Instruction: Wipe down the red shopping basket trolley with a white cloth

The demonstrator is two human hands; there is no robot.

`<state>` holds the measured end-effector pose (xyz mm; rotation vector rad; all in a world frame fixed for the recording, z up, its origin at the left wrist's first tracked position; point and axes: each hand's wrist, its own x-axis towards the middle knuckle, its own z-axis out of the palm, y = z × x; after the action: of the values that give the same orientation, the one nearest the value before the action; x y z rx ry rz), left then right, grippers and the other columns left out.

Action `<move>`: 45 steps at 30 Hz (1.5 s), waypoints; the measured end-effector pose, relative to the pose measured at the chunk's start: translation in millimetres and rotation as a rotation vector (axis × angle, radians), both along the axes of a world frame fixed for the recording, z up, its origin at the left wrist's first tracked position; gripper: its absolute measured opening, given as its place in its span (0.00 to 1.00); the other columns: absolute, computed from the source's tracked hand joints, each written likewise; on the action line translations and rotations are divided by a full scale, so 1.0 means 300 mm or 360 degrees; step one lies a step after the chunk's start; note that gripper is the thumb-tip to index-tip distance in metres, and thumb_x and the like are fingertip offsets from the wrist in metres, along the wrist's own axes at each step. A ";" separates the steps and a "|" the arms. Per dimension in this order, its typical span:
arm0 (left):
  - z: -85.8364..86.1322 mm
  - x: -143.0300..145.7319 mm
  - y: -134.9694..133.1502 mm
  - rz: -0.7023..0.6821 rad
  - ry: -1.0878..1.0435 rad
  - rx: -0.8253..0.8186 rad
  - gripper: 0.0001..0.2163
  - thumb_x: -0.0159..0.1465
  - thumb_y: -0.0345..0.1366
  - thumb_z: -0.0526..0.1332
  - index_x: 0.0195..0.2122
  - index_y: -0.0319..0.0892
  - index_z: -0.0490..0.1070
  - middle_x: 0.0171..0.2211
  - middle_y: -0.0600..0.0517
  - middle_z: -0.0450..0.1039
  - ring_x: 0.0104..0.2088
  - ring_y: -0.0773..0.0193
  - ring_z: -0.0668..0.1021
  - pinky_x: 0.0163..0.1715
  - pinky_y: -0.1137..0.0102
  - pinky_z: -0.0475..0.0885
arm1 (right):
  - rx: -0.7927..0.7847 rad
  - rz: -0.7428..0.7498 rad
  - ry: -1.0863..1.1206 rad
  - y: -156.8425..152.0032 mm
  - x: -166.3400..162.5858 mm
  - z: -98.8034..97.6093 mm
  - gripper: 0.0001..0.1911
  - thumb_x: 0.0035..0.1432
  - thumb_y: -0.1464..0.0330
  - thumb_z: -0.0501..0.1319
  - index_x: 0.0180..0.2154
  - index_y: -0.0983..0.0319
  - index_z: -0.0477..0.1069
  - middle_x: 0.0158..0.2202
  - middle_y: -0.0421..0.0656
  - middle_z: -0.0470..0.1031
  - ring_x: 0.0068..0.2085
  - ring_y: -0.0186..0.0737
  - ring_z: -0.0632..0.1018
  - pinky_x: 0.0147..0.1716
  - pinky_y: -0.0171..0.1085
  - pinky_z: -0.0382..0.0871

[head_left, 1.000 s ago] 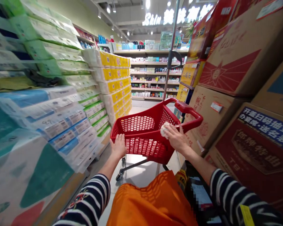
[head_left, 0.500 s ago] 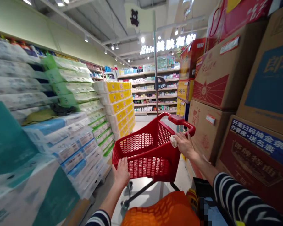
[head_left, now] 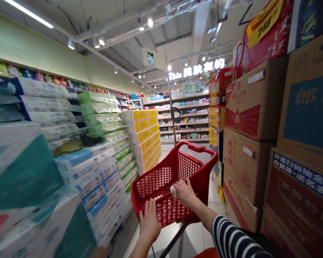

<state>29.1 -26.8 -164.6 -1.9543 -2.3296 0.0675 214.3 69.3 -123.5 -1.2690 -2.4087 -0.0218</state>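
Note:
A red plastic shopping cart (head_left: 161, 179) stands in the aisle ahead of me, its basket holding nothing I can see. My left hand (head_left: 149, 223) rests flat against the near end of the basket, fingers stretched upward. My right hand (head_left: 185, 193) is closed on a small white wad (head_left: 173, 191), perhaps a cloth or tissue, pressed against the near right rim of the basket. A striped sleeve covers my right forearm.
Stacked packs of tissue paper (head_left: 70, 157) line the left side. Tall piles of cardboard cartons (head_left: 258, 143) wall the right side close to the cart. A thin pole with a small flag (head_left: 170, 104) rises behind the cart. Shelves of bottles (head_left: 185, 122) cross the far end.
My view has tilted upward and the orange apron has dropped out of sight. My right hand with the wad has slid from the cart's right rim toward the near corner.

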 end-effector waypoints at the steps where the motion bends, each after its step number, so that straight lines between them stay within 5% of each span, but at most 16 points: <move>1: -0.001 -0.010 -0.014 -0.0077 -0.0003 0.0016 0.36 0.52 0.31 0.50 0.63 0.38 0.43 0.65 0.47 0.38 0.64 0.56 0.46 0.59 0.53 0.49 | -0.0007 -0.0014 -0.0001 -0.001 -0.005 0.002 0.11 0.57 0.72 0.52 0.41 0.57 0.68 0.43 0.44 0.72 0.50 0.44 0.67 0.56 0.56 0.41; 4: -0.014 -0.062 -0.066 -0.0219 -0.0018 0.0128 0.34 0.53 0.30 0.49 0.63 0.37 0.43 0.65 0.46 0.39 0.64 0.59 0.46 0.61 0.58 0.47 | -0.0046 -0.0074 -0.0014 0.019 0.034 0.018 0.12 0.59 0.73 0.49 0.40 0.58 0.69 0.43 0.44 0.71 0.49 0.42 0.67 0.56 0.57 0.39; 9: -0.056 -0.118 -0.122 0.0068 -0.0035 0.0162 0.33 0.55 0.30 0.50 0.62 0.33 0.44 0.65 0.42 0.41 0.64 0.54 0.47 0.59 0.52 0.48 | -0.0111 -0.0175 -0.0095 0.078 0.124 0.035 0.18 0.58 0.75 0.48 0.48 0.58 0.66 0.52 0.46 0.66 0.58 0.44 0.59 0.56 0.58 0.38; 13: -0.051 -0.062 -0.112 0.0010 -0.0064 0.0112 0.35 0.53 0.31 0.52 0.63 0.30 0.43 0.65 0.41 0.39 0.64 0.50 0.47 0.59 0.51 0.47 | -0.0144 -0.0215 -0.0151 0.069 0.111 0.031 0.16 0.59 0.74 0.49 0.47 0.58 0.66 0.54 0.45 0.65 0.59 0.45 0.57 0.56 0.57 0.40; 24: -0.023 0.104 -0.065 -0.0337 -0.0060 -0.0017 0.38 0.53 0.35 0.55 0.63 0.35 0.40 0.65 0.45 0.39 0.64 0.46 0.45 0.60 0.52 0.47 | -0.0195 0.0152 -0.0105 -0.072 -0.009 -0.027 0.09 0.58 0.69 0.53 0.39 0.58 0.69 0.45 0.45 0.70 0.53 0.45 0.63 0.55 0.58 0.39; 32: 0.010 0.120 -0.013 -0.0451 -0.0061 -0.0046 0.32 0.55 0.30 0.49 0.63 0.35 0.43 0.65 0.44 0.42 0.64 0.54 0.47 0.59 0.48 0.44 | -0.0212 -0.0011 -0.0054 -0.101 0.100 -0.034 0.11 0.58 0.68 0.53 0.42 0.58 0.70 0.51 0.45 0.67 0.56 0.46 0.62 0.55 0.58 0.41; 39: 0.004 0.205 0.002 -0.0640 -0.0103 -0.0037 0.32 0.56 0.31 0.49 0.63 0.39 0.44 0.65 0.47 0.42 0.64 0.54 0.46 0.59 0.46 0.43 | -0.0153 -0.0146 -0.0040 -0.200 0.061 -0.121 0.18 0.60 0.70 0.50 0.52 0.59 0.64 0.56 0.47 0.64 0.59 0.47 0.59 0.56 0.55 0.43; 45: 0.013 0.135 0.029 -0.0343 -0.0125 -0.0037 0.32 0.55 0.29 0.49 0.63 0.37 0.45 0.64 0.45 0.44 0.64 0.52 0.48 0.58 0.45 0.45 | -0.0080 -0.0263 0.0000 -0.204 0.124 -0.146 0.17 0.61 0.71 0.48 0.50 0.59 0.65 0.53 0.48 0.67 0.58 0.47 0.62 0.57 0.57 0.40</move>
<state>69.5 -18.0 -160.5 -2.2448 -2.1557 0.0008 251.6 8.1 -167.3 -1.4875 -2.3116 -0.0089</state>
